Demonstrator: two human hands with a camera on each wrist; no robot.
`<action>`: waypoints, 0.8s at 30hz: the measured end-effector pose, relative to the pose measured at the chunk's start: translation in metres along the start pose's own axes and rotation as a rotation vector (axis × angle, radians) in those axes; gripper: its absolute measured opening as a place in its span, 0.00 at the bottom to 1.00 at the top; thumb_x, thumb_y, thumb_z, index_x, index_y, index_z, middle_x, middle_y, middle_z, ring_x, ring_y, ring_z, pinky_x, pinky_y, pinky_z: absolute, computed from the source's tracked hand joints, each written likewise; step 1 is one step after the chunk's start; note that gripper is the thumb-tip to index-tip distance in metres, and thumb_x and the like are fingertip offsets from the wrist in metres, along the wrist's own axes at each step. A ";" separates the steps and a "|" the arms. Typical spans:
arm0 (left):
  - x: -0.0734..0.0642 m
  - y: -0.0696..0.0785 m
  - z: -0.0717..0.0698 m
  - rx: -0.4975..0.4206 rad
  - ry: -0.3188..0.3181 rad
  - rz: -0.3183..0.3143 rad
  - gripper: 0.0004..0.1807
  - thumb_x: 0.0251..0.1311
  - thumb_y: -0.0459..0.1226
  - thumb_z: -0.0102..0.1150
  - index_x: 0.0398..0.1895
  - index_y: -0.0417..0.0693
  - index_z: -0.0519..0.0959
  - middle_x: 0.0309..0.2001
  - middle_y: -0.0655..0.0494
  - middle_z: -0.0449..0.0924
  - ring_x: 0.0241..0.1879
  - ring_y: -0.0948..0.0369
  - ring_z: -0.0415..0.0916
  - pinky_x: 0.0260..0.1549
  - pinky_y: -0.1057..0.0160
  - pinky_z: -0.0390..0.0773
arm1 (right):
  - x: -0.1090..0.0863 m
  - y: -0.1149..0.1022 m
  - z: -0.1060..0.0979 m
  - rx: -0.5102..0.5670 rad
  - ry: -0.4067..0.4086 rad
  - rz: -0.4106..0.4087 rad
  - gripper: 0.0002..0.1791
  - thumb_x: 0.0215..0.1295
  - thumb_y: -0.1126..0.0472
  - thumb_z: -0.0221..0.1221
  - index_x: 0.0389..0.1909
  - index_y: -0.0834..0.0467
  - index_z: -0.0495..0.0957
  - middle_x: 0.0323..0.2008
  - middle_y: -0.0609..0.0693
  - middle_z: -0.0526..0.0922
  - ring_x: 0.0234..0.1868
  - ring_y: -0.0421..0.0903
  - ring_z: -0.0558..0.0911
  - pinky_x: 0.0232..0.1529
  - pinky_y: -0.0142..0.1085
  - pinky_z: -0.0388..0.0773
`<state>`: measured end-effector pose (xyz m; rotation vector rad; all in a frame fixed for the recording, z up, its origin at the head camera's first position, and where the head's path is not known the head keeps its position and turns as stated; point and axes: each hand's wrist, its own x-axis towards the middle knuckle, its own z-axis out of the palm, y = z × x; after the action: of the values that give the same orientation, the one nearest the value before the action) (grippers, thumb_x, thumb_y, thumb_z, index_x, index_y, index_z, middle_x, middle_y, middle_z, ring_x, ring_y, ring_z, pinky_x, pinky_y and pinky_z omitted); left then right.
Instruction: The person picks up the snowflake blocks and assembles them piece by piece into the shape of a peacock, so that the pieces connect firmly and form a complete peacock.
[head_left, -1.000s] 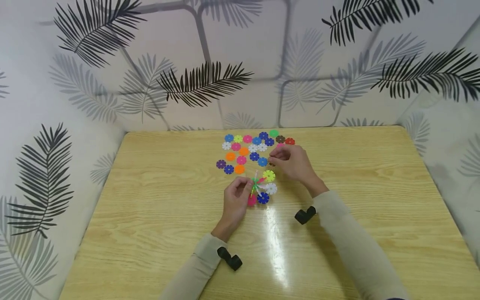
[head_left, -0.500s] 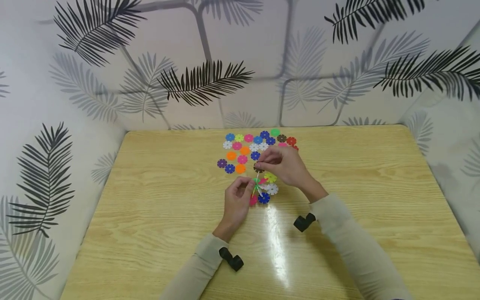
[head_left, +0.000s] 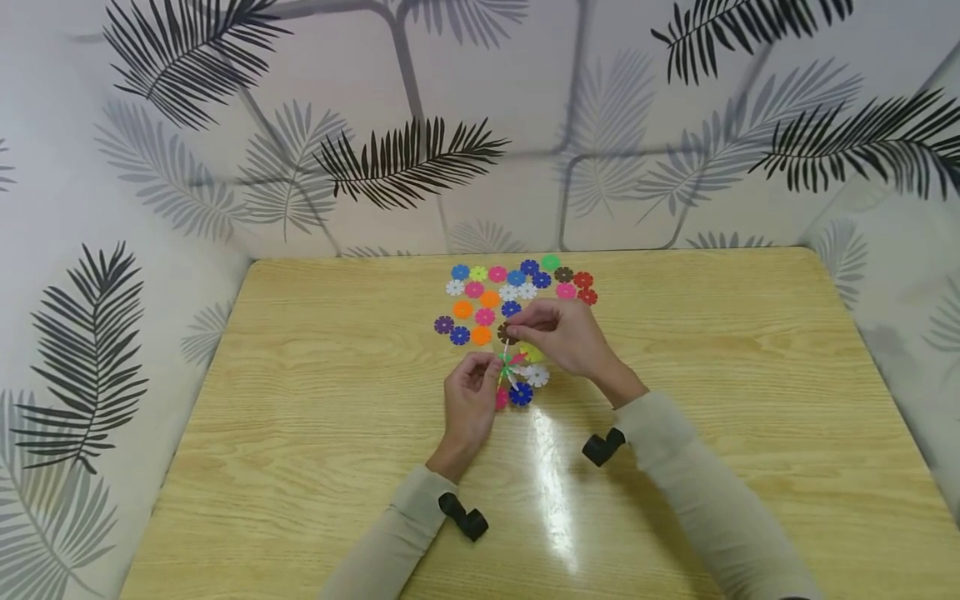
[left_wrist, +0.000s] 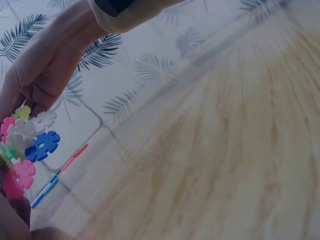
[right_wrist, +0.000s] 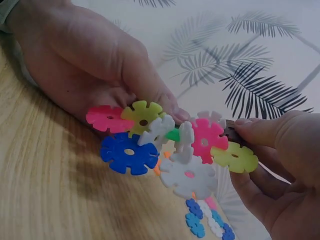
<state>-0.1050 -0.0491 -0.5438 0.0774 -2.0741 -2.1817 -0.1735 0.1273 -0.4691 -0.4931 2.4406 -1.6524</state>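
My left hand (head_left: 468,404) pinches a joined cluster of notched plastic snowflake discs just in front of the loose ones. The cluster has a blue disc (right_wrist: 129,153), a white disc (right_wrist: 189,176), a pink disc (right_wrist: 208,141) and a yellow-green disc (right_wrist: 235,156), with a bit of green at its centre. Between thumb and fingers, my right hand (head_left: 566,337) holds a brown snowflake disc (head_left: 504,332) at the cluster's far side, against a white disc seen edge-on. Fingers partly hide the brown disc in the right wrist view, so whether the notches interlock I cannot tell.
Loose discs lie flat behind the hands, among them an orange disc (head_left: 462,309), a purple disc (head_left: 444,325), a red disc (head_left: 583,280) and a green disc (head_left: 551,262). The wooden table (head_left: 322,417) meets a leaf-patterned wall covering (head_left: 495,200) at the back.
My right hand has carried the brown disc leftward from the right side of the loose discs to the cluster's far side. My left hand stays nearly in place, holding the cluster.
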 end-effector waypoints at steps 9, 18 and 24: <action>0.004 0.000 0.001 -0.169 -0.014 -0.069 0.07 0.78 0.26 0.58 0.51 0.29 0.78 0.41 0.57 0.82 0.39 0.64 0.82 0.42 0.71 0.86 | 0.021 0.024 -0.016 -0.111 0.029 0.058 0.18 0.86 0.56 0.57 0.66 0.57 0.84 0.62 0.60 0.87 0.57 0.59 0.86 0.53 0.54 0.88; 0.008 0.003 -0.001 -0.357 0.006 -0.250 0.04 0.74 0.24 0.62 0.47 0.35 0.78 0.38 0.55 0.86 0.39 0.62 0.87 0.42 0.67 0.89 | 0.029 0.050 -0.004 -0.571 -0.022 0.129 0.22 0.77 0.58 0.67 0.66 0.62 0.83 0.62 0.62 0.78 0.63 0.60 0.79 0.70 0.54 0.80; 0.007 0.004 -0.003 -0.402 -0.001 -0.281 0.05 0.73 0.24 0.62 0.46 0.39 0.79 0.38 0.55 0.87 0.40 0.62 0.88 0.44 0.67 0.89 | 0.023 0.052 -0.004 -0.438 -0.010 0.157 0.17 0.72 0.63 0.68 0.57 0.65 0.81 0.53 0.61 0.82 0.55 0.57 0.80 0.64 0.51 0.82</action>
<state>-0.1116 -0.0528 -0.5396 0.3439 -1.6663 -2.7179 -0.2061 0.1403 -0.5142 -0.3456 2.7558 -1.0529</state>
